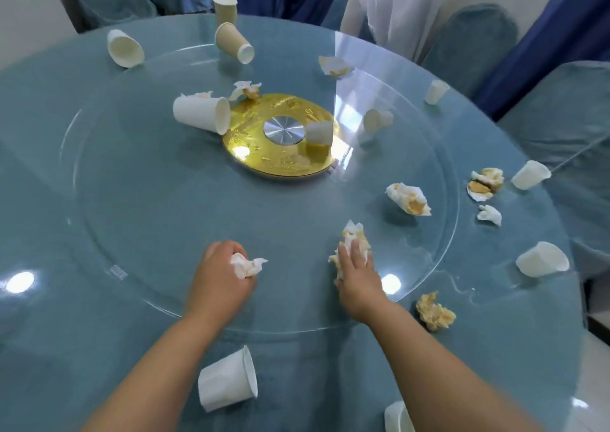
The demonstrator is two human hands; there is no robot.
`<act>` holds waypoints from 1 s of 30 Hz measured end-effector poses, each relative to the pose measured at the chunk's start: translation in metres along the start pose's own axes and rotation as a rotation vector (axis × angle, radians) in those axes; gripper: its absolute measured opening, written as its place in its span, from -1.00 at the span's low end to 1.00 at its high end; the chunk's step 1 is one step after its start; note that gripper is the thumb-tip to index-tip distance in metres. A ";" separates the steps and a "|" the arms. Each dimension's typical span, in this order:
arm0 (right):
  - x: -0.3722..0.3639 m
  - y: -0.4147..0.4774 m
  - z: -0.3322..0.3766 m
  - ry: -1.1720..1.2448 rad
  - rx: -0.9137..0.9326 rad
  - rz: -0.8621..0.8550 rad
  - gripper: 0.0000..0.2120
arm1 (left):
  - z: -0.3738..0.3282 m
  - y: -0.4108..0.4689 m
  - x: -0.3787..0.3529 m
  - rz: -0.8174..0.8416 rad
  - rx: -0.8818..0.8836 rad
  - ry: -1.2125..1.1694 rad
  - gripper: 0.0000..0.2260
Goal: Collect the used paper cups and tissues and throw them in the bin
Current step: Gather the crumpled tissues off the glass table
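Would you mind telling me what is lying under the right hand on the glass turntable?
A crumpled, yellow-stained tissue lies under the right hand, poking out past the fingertips. The hand covers its middle, so that part cannot be seen. The left hand grips a separate white tissue.

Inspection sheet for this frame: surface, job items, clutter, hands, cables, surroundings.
Surface: round table under a teal cloth, with a glass turntable on it and a gold hub at the centre. There are wet streaks near the turntable's right rim.
Job's things: paper cups are scattered and many are tipped over, such as the near cup. A tan cup stands upright at the far edge. There are also crumpled tissues, several stained yellow. The bin is not in view.
Clutter: nothing seen beyond those.
Hands: left hand grips a white tissue. Right hand lies flat on a stained tissue.
Cables: nothing seen.
Surroundings: teal-covered chairs at right, blue and white curtains behind.
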State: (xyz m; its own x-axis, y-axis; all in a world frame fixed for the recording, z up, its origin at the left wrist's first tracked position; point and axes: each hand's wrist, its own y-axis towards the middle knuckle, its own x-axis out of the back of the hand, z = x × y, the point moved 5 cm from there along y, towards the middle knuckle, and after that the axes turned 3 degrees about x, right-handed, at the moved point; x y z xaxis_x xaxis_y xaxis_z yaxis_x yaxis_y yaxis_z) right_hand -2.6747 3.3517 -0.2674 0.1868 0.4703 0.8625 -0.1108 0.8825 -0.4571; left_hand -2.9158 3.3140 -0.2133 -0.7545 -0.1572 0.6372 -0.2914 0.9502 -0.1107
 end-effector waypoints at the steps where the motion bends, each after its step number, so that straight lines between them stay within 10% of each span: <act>1: -0.003 0.002 0.001 -0.018 0.020 0.000 -0.36 | 0.000 -0.002 -0.002 0.008 0.008 0.013 -0.70; 19: -0.001 -0.036 0.027 0.198 0.308 -0.030 -0.70 | -0.022 -0.049 -0.025 -0.034 0.052 0.010 -0.79; 30: 0.036 -0.081 -0.094 0.257 -0.041 -0.536 -0.73 | -0.047 -0.063 -0.083 0.019 0.030 -0.089 -0.86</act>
State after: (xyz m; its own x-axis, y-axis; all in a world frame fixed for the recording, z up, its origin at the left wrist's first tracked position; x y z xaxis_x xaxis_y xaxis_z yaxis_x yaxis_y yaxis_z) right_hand -2.5672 3.2984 -0.2200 0.4375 -0.0584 0.8973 0.1008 0.9948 0.0157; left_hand -2.8073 3.2801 -0.2228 -0.8087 -0.1640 0.5649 -0.2935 0.9448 -0.1459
